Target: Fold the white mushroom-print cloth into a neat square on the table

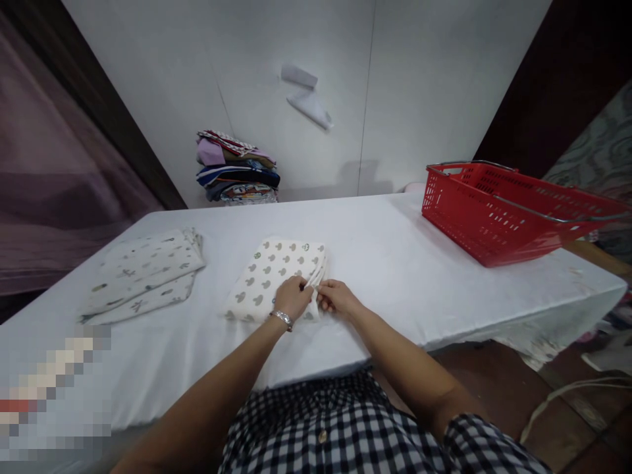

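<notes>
A folded white cloth (269,273) printed with grey mushroom-like shapes and a few green ones lies in front of me on the table. My left hand (293,297), with a bracelet at the wrist, rests on its right part, fingers closed on the layered edge. Just to the right, my right hand (338,297) pinches the same edge between thumb and fingers. The two hands almost meet there. Farther left lies a second folded white cloth (148,270) with small scattered prints, untouched by either hand.
A white-covered table (380,263) spans the view. On its right end stands a red plastic basket (494,217) with metal handles. A stack of folded clothes (237,171) sits beyond the far edge, by the wall. A pinkish curtain (44,164) hangs on the left.
</notes>
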The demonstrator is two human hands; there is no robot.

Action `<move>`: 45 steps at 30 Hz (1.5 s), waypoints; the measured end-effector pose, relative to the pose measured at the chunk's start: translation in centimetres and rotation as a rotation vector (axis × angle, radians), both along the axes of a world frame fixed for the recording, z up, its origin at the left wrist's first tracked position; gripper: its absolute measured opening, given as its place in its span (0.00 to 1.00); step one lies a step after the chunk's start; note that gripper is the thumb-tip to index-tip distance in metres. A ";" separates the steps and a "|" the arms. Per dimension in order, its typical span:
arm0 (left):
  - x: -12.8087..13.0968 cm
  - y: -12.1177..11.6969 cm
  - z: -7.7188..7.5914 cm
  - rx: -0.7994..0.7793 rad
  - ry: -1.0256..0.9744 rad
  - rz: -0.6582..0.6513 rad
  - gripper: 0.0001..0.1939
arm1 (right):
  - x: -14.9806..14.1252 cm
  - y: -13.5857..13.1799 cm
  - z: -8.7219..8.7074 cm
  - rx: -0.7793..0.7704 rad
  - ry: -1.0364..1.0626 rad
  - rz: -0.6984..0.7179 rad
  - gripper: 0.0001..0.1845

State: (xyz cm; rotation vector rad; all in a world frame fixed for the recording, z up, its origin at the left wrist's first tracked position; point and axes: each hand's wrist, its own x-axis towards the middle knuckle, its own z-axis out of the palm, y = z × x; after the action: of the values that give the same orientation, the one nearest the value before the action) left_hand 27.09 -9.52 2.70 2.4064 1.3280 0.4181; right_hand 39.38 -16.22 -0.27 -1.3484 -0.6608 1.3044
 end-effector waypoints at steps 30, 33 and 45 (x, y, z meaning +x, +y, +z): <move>3.0 2.3 2.6 -0.177 0.258 -0.044 0.21 | -0.7 0.1 -1.6 0.197 -0.012 -0.112 0.07; 3.4 3.2 3.1 -0.178 0.360 -0.098 0.17 | -0.6 -0.1 -1.4 0.201 -0.007 -0.067 0.12; 1.9 2.9 2.9 -0.146 0.233 -0.032 0.14 | 0.4 0.8 -1.9 0.093 -0.069 -0.197 0.08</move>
State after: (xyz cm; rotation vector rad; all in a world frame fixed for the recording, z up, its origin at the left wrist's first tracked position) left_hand 28.97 -6.66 5.56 2.4057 1.3608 0.0295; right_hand 39.76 -15.38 -2.19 -1.3513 -0.6115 1.0611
